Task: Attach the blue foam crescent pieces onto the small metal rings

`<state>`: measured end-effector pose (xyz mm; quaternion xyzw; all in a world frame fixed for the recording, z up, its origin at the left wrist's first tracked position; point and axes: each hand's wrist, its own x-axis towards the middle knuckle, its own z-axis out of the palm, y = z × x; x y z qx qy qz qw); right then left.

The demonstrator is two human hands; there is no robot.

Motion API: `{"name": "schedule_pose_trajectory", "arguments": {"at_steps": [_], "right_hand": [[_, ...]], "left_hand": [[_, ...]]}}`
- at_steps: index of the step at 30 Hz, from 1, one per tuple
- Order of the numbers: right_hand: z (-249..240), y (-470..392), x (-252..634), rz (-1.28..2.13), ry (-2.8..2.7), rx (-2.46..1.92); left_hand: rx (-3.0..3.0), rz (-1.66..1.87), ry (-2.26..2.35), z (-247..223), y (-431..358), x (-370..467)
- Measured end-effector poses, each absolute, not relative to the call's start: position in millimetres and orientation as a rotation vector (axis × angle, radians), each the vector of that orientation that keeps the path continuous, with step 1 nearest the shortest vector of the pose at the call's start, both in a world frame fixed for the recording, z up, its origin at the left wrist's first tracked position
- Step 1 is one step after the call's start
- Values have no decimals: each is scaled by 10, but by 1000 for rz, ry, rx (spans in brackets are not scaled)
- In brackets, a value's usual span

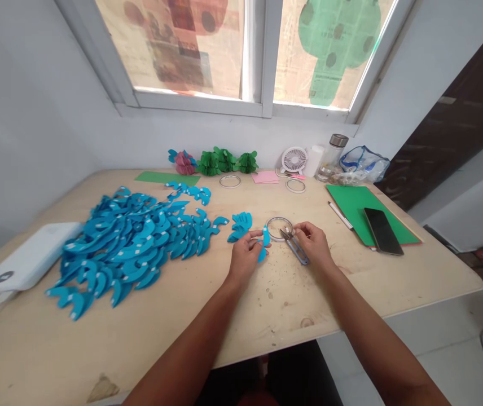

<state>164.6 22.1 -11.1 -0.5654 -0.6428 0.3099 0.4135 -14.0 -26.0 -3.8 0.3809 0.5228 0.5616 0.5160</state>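
My left hand [247,252] is closed on a curved blue paper piece [266,238], which stands up between thumb and fingers and has a small white square near its top. Just behind that hand lies a little bundle of folded blue paper pieces [240,224]. My right hand [312,241] is pinched at the right edge of a thin tape ring [268,226]; what its fingertips hold is too small to tell. Under and beside the right fingers, a pair of thread snips [298,250] lies with its blades over the ring.
A big heap of blue paper pieces [140,239] covers the left side, near a white power bank [34,254]. To the right lie a green sheet [355,197], a phone [382,230] and a pen [340,215]. Green paper flowers [225,160] and a small fan [294,160] line the wall.
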Motion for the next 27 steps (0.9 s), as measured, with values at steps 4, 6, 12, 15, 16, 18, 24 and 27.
{"name": "schedule_pose_trajectory", "arguments": {"at_steps": [4, 6, 12, 15, 16, 18, 24, 27], "right_hand": [[-76, 223, 1671, 631, -1777, -1525], [-18, 240, 1667, 551, -1872, -1563], [133, 348, 1547, 231, -2102, -1684], [91, 362, 1459, 61, -2152, -1733], [59, 357, 1437, 26, -2153, -1742], [-15, 342, 1410, -2, -2137, -1757], [-171, 338, 1422, 58, -2117, -1727], [-197, 363, 1436, 87, -2097, -1721]], "left_hand": [[917, 1354, 1239, -31, -257, -146], [915, 1355, 1234, -32, -257, -145], [923, 1385, 1214, -29, -271, -136], [911, 1377, 1210, -28, -272, -134], [906, 1373, 1213, -27, -271, -134], [900, 1366, 1219, -25, -267, -134], [901, 1351, 1229, -15, -264, -122], [896, 1348, 1234, -17, -262, -118]]}}
